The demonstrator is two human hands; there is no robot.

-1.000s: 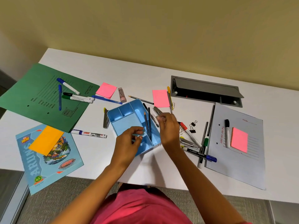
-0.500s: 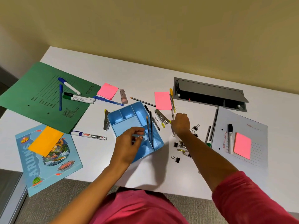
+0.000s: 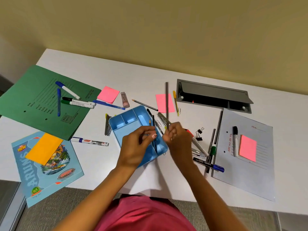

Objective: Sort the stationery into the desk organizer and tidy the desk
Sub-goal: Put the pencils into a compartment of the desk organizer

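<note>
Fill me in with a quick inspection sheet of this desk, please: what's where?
Surface: white desk, strewn with stationery.
Job's things: blue desk organizer holds pencils in its long slot.
Clutter: green folder with markers, pink sticky notes, binder clips, notebook.
Hands: left hand pinches a thin item over the organizer; right hand holds a grey pencil upright.
Cables: nothing seen.
Surroundings: yellow wall, open grey desk hatch.

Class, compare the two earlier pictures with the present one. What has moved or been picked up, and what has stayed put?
The right hand reached out rightward, took hold of the grey pencil lying beside the yellow pen, and brought it back beside the blue organizer, nearly upright. The left hand stayed on the organizer, pinching a thin item; nothing else on the desk shifted.
</note>
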